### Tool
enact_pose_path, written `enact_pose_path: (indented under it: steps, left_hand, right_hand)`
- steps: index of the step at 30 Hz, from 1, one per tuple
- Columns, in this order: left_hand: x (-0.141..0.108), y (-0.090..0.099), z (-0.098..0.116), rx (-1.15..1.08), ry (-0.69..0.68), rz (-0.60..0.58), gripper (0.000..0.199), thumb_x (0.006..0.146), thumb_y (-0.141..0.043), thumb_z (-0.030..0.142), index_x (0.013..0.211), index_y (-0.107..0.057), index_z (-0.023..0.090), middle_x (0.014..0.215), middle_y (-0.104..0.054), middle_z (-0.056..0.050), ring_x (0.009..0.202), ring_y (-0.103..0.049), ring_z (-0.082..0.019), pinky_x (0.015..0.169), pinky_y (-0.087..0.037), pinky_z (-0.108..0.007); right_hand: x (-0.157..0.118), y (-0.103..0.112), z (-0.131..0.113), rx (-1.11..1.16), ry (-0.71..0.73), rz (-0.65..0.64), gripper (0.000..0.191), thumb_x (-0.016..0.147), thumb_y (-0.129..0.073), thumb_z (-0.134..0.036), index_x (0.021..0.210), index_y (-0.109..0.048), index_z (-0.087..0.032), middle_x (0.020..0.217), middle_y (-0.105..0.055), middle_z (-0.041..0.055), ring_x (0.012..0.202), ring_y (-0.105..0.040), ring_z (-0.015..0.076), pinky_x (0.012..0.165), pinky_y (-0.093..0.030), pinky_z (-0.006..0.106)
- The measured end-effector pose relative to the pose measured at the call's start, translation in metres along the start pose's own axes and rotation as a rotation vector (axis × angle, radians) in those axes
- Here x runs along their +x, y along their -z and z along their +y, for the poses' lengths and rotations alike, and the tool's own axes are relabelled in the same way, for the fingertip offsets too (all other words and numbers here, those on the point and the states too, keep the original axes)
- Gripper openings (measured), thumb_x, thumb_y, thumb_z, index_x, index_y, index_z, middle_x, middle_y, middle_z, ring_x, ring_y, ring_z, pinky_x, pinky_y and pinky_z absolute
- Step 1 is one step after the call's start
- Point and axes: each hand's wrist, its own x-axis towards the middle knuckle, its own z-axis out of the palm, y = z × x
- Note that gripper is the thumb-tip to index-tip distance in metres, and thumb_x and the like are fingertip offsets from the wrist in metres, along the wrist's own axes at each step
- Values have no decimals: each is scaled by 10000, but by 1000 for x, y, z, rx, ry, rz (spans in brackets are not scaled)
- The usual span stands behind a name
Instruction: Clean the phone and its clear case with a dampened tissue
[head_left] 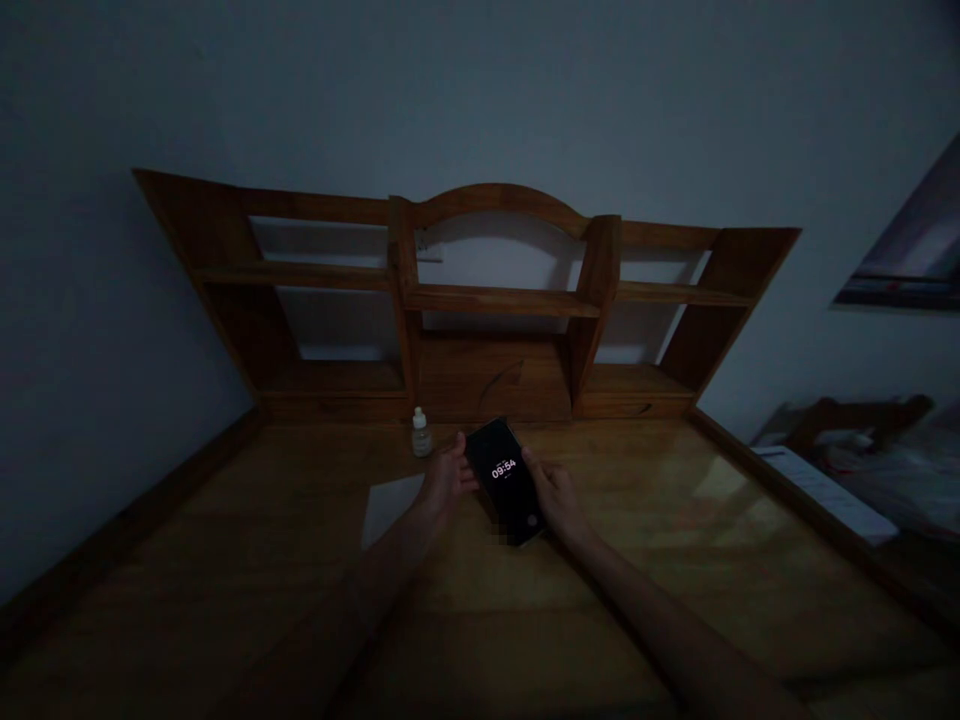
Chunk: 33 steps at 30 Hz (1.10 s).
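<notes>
— Black glass smartphone (pixel 504 480), where?
— Over honey-brown wooden desk (pixel 675 590), contact unclear; screen lit, "09:54".
— Fingers?
— Bare L hand (pixel 447 478), bare R hand (pixel 551 490): part-curled, on long edges. Step: two-handed hold.
— Next?
— Steady grip. Small white-capped bottle (pixel 421 435): no legible label.

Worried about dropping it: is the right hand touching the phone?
Touching: the head view shows the right hand against the right edge of the black smartphone.
</notes>
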Motion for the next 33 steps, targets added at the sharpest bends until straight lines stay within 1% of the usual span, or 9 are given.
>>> enact_pose_path:
  steps: [5, 9, 12, 15, 19, 22, 27, 30, 33]
  left_hand:
    - [-1, 1, 3, -10, 75, -4, 489, 895, -437, 520, 1065, -609, 95, 1024, -683, -195, 851, -675, -258, 750, -510, -374]
    - [0, 2, 2, -24, 123, 23, 479, 910, -408, 501, 1074, -598, 92, 1039, -679, -206, 892, -670, -266, 792, -507, -393]
    - [0, 4, 4, -41, 159, 19, 473, 918, -391, 497, 1062, -590, 93, 1054, -672, -212, 937, -662, -272, 821, -502, -402]
    - [-1, 5, 11, -78, 203, -68, 432, 930, -389, 459, 1063, -581, 96, 1075, -665, -207, 976, -654, -272, 865, -487, -409]
    - [-5, 5, 21, -172, 272, -194, 344, 922, -450, 396, 1060, -566, 104, 1092, -658, -192, 1023, -640, -273, 929, -456, -425]
    - [-6, 5, 22, -218, 261, -217, 277, 907, -502, 354, 1042, -563, 121, 1072, -666, -161, 1027, -635, -267, 960, -436, -434]
    - [-2, 8, 18, -233, 240, -237, 205, 880, -555, 324, 983, -571, 148, 936, -686, -98, 899, -659, -240, 950, -440, -429]
    - [2, 11, 16, -221, 215, -244, 182, 871, -572, 316, 971, -575, 164, 928, -685, -80, 866, -660, -226, 927, -457, -426]
    - [4, 10, 14, -148, 163, -195, 187, 877, -558, 325, 959, -581, 158, 941, -682, -95, 839, -666, -222, 861, -493, -411]
  right_hand:
    - [-3, 0, -2, -58, 38, 5, 589, 827, -450, -691, 522, -438, -188, 486, -408, -22, 436, -358, 98, 412, -215, 230]
    - [-4, 1, -6, -100, 60, 9, 591, 829, -460, -681, 499, -387, -195, 479, -362, -27, 434, -330, 92, 408, -197, 230]
    - [-4, 1, -8, -115, 67, -1, 590, 843, -446, -672, 501, -373, -197, 480, -350, -30, 430, -328, 90, 409, -198, 230]
    - [-4, 5, -9, -117, 69, -6, 590, 844, -440, -674, 503, -368, -197, 481, -346, -32, 425, -328, 87, 413, -201, 229]
    - [0, 12, -10, -91, 38, -32, 599, 832, -425, -700, 508, -395, -197, 455, -359, -35, 396, -333, 88, 400, -202, 229]
    - [4, 15, -7, -58, 24, -49, 602, 823, -443, -701, 504, -406, -192, 461, -369, -33, 407, -325, 84, 407, -200, 228]
    - [7, 17, -2, 0, -10, -75, 616, 812, -442, -718, 502, -437, -185, 461, -407, -20, 413, -337, 90, 408, -203, 234]
    - [6, 16, -2, 34, -22, -68, 619, 794, -456, -733, 506, -443, -185, 466, -421, -18, 423, -341, 92, 415, -207, 239]
    - [5, 15, -3, 62, -47, -68, 624, 775, -474, -744, 505, -447, -182, 463, -420, -23, 427, -342, 90, 424, -213, 240]
